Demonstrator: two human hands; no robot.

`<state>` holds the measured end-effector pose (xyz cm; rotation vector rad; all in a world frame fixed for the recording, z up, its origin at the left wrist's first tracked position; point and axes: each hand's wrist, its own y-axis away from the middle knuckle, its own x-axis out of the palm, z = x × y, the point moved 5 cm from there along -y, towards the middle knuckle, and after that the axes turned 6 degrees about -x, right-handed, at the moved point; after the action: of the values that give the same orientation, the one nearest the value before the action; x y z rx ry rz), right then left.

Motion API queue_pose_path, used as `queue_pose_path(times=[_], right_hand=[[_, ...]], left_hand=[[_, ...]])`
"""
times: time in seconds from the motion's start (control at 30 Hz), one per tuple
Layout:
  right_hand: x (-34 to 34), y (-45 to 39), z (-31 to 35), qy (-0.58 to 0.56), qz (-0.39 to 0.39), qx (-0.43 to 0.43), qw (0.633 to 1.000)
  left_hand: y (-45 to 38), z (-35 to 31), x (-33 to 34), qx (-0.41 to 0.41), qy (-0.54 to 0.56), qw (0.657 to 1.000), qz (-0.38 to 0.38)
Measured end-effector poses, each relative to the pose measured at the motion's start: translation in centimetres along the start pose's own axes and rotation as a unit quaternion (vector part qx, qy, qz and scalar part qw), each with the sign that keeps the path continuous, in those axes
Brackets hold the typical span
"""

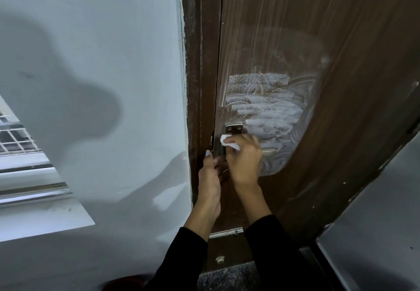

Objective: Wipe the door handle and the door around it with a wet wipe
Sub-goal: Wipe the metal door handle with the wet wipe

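- Head view: brown wood-grain door, dark frame on its left, pale wall left of that.
- Metal door handle sits at the door's left edge; only its top plate with two screws shows, the rest is hidden behind the hands.
- Right hand grip is clamped on a white wet wipe, pressing it on the handle just under the plate.
- Left hand grip is curled round the door edge just beside the handle; thumb up, fingers hidden behind the edge.
- Wet streaks cover the door above and right of the handle.
- Window ledge lower left; both sleeves black.
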<state>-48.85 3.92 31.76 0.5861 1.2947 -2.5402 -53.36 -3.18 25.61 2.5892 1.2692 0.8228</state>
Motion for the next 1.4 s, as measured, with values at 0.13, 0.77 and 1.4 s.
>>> queue_pose_path(times=[0.13, 0.77, 1.4], right_hand=[[-1.5, -0.8, -0.7, -0.057, -0.083, 0.064, 0.993], [-1.1, -1.5, 0.6, 0.061, -0.019, -0.087, 0.994], [-1.4, -2.1, 0.5, 0.079, -0.014, -0.045, 0.996]], left_hand=[[0.0, -0.5, -0.3, 0.006, -0.026, 0.999, 0.021], [-1.2, -1.1, -0.2, 0.032, -0.048, 0.998, 0.004], [-0.8, -1.3, -0.1, 0.029, -0.061, 0.998, 0.002]])
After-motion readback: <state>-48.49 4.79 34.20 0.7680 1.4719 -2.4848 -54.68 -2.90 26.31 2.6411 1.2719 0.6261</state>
